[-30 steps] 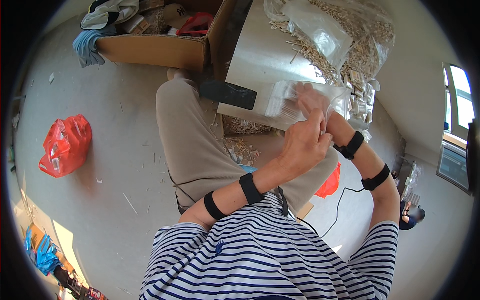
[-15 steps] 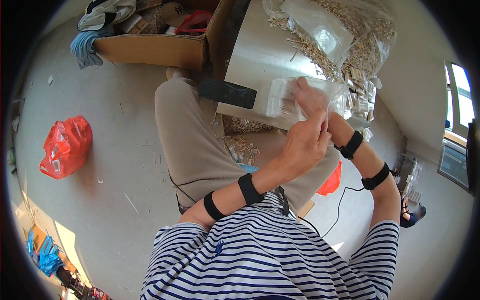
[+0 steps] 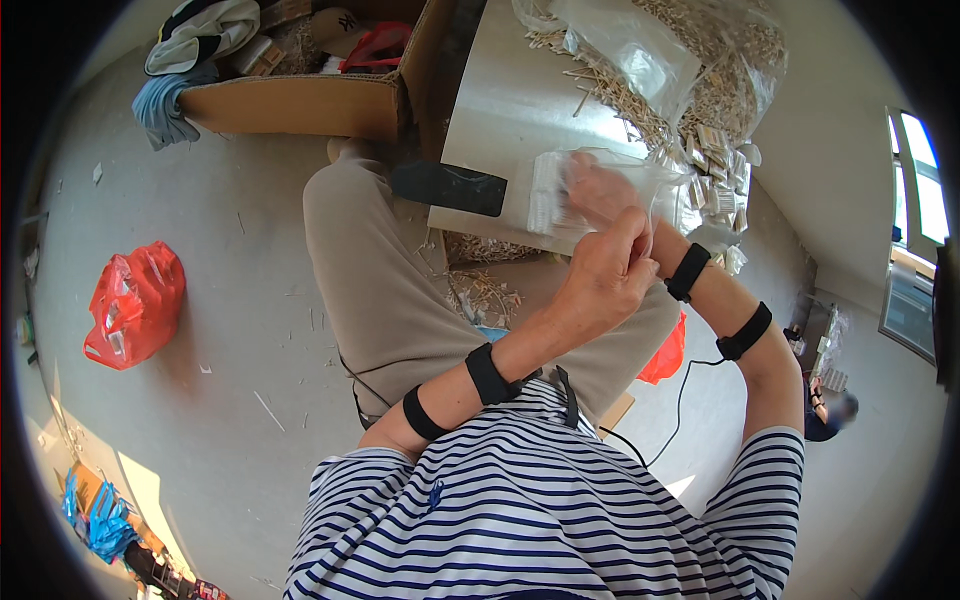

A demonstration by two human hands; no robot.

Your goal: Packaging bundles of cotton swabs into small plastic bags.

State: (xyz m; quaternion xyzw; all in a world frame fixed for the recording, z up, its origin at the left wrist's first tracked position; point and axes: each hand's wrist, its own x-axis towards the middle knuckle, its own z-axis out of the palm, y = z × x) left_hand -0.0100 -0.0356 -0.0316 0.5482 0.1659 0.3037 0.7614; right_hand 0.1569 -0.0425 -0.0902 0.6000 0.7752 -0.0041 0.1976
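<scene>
My left hand (image 3: 612,265) is closed in a pinch on the rim of a clear plastic bag (image 3: 655,178), just above my lap. Inside that bag, seen through the film, is my right hand (image 3: 603,195); its fingers are smeared by motion. They point toward a row of small clear packets (image 3: 545,192) at the bag's far left end, which lies over the metal tabletop (image 3: 500,110). Whether the right fingers grip a packet cannot be made out.
Loose cotton swabs (image 3: 735,85) spill from plastic at the table's back right, beside several small swab packs (image 3: 715,165). A dark flat strip (image 3: 450,188) juts over the table edge. A cardboard box (image 3: 300,105) stands left, a red bag (image 3: 135,303) on the floor.
My right hand has shifted slightly left inside the bag, toward the packets, and is more blurred. My left hand keeps its pinch on the rim.
</scene>
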